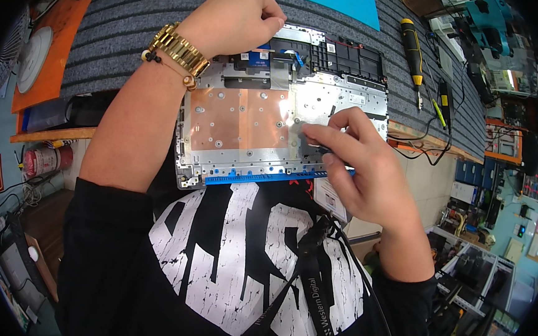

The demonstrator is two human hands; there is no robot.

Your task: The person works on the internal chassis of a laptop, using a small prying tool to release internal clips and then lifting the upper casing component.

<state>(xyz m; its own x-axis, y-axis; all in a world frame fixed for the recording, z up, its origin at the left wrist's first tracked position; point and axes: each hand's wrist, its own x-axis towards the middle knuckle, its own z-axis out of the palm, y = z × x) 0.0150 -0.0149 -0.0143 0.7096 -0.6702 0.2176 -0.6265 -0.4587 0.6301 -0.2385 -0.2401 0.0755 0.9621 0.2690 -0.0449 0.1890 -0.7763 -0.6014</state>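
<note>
A laptop chassis (pixel 268 157), silver with a copper-coloured sheet and small round standoffs, lies tilted between my hands, its near edge by my shirt. My left hand (pixel 233 17), with a gold watch (pixel 180 49) on the wrist, is closed at the chassis's far edge; what its curled fingers hold, if anything, is hidden. Below it is a blue-labelled part (pixel 256 60) beside a flat grey ribbon cable (pixel 280 75). My right hand (pixel 369 165) is over the right part of the chassis, index fingertip at the metal beside the copper sheet, thumb apart from it, over a dark patch.
The chassis's far part rests on a grey ribbed mat (pixel 127 52). A yellow-and-black screwdriver (pixel 411 50) and a thin yellow-green tool (pixel 439 113) lie to the right. Beyond is a blue mat (pixel 330 0). Cables (pixel 429 155) hang past the bench edge. A lanyard (pixel 312 271) dangles before me.
</note>
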